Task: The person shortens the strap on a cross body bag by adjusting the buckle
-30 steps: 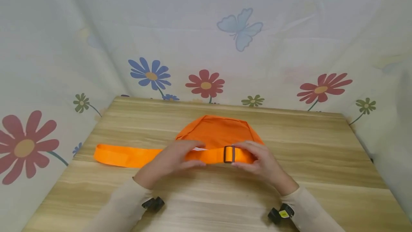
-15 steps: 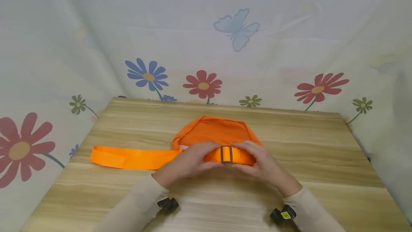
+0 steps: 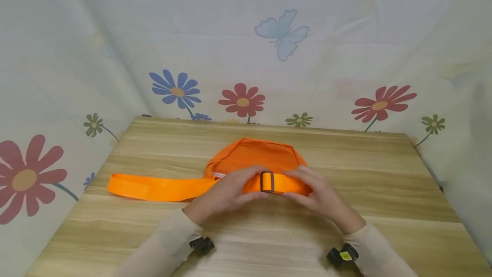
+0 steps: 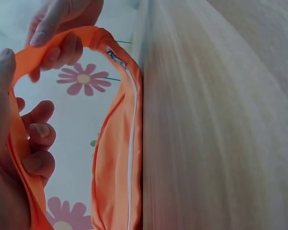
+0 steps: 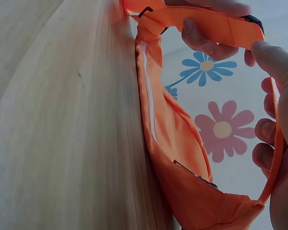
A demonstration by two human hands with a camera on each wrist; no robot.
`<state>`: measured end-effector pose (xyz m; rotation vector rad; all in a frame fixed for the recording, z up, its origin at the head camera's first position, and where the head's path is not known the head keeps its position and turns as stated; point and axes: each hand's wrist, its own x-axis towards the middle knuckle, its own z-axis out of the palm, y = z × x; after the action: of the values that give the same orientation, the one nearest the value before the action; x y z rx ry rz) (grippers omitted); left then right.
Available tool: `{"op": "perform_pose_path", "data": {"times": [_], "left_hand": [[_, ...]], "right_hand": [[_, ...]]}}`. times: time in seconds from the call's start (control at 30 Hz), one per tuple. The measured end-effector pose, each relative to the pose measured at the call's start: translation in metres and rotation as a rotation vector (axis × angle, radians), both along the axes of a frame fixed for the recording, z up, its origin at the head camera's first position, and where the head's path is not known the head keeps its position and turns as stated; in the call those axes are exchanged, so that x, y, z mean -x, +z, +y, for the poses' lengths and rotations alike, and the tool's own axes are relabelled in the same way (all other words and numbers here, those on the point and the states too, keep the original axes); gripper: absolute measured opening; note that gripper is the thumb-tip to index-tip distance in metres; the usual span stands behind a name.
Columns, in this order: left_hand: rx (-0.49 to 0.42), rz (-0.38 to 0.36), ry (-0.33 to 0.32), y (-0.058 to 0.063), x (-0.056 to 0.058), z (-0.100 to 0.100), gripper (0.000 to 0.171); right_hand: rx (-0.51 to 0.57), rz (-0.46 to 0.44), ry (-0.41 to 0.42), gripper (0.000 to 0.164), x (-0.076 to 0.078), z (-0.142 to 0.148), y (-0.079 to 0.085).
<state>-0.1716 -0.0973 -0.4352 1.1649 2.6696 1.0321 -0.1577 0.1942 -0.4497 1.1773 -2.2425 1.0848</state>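
An orange sling bag (image 3: 261,155) stands on the wooden table, and its orange strap (image 3: 157,188) runs in front of it. My left hand (image 3: 228,191) pinches the strap just left of a black slide buckle (image 3: 272,182). On the buckle's other side, my right hand (image 3: 324,193) holds the strap between thumb and fingers. In the left wrist view the strap arches from both hands to the bag, above a white zipper (image 4: 131,143). Curled fingers (image 5: 266,129) of my right hand lie around the strap in the right wrist view. Part of the bag's front is hidden behind the hands.
The strap's folded loop extends left over the wooden table (image 3: 384,183). Behind the table's far edge hangs a pale cloth backdrop (image 3: 215,25) printed with flowers and a butterfly. Small black wrist cameras sit under both sleeves.
My left hand has slid right along the strap, up to the buckle. My right hand has lately shifted slightly right, leaving a wider gap beside the buckle.
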Motion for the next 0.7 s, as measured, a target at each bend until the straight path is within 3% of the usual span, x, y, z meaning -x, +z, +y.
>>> {"op": "perform_pose_path", "data": {"times": [0.2,0.33,0.5,0.7], "left_hand": [[-0.060,0.053,-0.002,-0.001,0.000,-0.001,0.061],[-0.094,0.024,0.001,0.000,-0.001,-0.001,0.060],[-0.101,0.028,-0.006,-0.001,-0.002,-0.002,0.054],[-0.102,0.081,-0.006,-0.002,-0.002,-0.002,0.051]], "right_hand": [[-0.001,-0.019,-0.007,0.037,0.000,-0.005,0.001],[-0.038,-0.045,-0.020,0.039,-0.001,-0.008,0.003],[-0.053,-0.032,-0.016,0.046,-0.001,-0.011,0.004],[-0.080,-0.018,-0.012,0.040,0.000,-0.013,0.005]]}}
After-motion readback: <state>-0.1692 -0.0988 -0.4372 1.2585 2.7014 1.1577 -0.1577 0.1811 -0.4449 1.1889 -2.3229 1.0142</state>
